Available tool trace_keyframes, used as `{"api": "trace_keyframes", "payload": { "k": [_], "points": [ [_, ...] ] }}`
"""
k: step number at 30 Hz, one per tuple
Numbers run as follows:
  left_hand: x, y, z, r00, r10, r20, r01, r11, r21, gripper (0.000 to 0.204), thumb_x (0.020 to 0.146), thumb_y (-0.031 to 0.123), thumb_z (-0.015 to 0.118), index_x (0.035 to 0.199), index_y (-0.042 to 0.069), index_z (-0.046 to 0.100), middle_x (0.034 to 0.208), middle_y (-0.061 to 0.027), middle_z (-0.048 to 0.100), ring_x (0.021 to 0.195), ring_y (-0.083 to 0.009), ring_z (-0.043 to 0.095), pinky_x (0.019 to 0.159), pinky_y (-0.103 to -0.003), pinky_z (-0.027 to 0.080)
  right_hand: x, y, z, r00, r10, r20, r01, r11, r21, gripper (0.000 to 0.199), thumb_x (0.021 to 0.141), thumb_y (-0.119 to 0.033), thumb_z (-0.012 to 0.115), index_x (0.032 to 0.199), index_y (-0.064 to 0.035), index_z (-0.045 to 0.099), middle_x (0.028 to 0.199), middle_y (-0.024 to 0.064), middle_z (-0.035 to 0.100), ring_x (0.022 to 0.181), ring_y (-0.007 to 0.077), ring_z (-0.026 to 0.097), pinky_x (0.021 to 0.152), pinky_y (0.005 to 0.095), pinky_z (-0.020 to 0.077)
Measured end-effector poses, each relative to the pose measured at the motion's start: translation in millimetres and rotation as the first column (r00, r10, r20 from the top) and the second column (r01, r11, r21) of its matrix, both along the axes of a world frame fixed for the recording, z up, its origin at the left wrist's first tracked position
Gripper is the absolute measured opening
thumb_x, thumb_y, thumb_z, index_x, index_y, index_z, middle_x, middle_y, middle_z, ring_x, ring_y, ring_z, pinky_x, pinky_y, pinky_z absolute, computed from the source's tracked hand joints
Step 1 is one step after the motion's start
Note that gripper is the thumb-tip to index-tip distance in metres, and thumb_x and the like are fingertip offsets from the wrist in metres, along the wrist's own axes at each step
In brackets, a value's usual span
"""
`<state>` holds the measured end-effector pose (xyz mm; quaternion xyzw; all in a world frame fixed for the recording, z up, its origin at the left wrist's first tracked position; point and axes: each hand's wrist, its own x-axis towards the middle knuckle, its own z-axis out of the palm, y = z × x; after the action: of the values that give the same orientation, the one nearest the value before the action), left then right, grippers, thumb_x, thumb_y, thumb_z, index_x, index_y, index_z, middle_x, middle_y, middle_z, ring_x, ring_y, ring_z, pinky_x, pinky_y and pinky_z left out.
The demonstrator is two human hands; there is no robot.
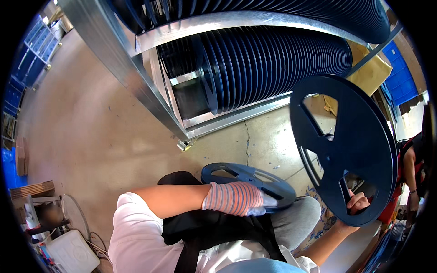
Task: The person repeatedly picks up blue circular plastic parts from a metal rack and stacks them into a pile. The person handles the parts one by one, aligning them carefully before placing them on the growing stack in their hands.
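A large black plastic reel (355, 141) with window-like cutouts is held up at the right, tilted. My bare right hand (358, 202) grips it near its lower edge, with fingers curled through one cutout. A second reel, dark blue-grey (277, 186), lies tilted over my lap. Across its near side reaches my left hand (239, 199), in a striped knit glove, with fingers bent at the rim. The undersides of those fingers are hidden. Beyond both hands, rows of dark reels (273, 66) stand on edge, packed side by side in a metal rack.
The metal rack (159, 102) has a post and lower rail close ahead, with a caster (184, 144) at its corner. Blue crates (403, 73) stand at the far right, near a person's arm (409, 170). A white box (73, 252) and cables sit at lower left.
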<state>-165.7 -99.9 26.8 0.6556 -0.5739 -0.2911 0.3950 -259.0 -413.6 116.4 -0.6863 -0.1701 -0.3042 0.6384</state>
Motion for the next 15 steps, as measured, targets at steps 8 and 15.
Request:
{"api": "trace_keyframes", "payload": {
  "k": [8,15],
  "points": [
    [-12,3,11,0.964,-0.203,0.169,0.159,0.957,0.244,0.052,0.081,0.018,0.064,0.130,0.009,0.048,0.081,-0.0163,0.060,0.079,-0.0355,0.062,0.069,-0.043,0.050,72,92,-23,0.893,0.360,-0.270,-0.151,0.805,0.573,0.024,0.090,-0.027,0.059,0.084,-0.0040,0.057,0.061,0.0045,0.042,0.061,0.0196,0.048,0.078,0.0483,0.0549],
    [-19,10,23,0.969,-0.142,0.203,0.106,0.979,0.176,0.022,0.086,0.021,0.055,0.104,0.008,0.057,0.071,-0.0194,0.061,0.069,-0.0406,0.060,0.058,-0.047,0.047,125,174,-50,0.905,0.219,-0.365,-0.116,0.952,0.283,0.027,0.102,-0.021,0.041,0.111,0.0019,0.053,0.088,0.0099,0.059,0.081,0.0160,0.057,0.090,0.0357,0.0493]
  ]
}}
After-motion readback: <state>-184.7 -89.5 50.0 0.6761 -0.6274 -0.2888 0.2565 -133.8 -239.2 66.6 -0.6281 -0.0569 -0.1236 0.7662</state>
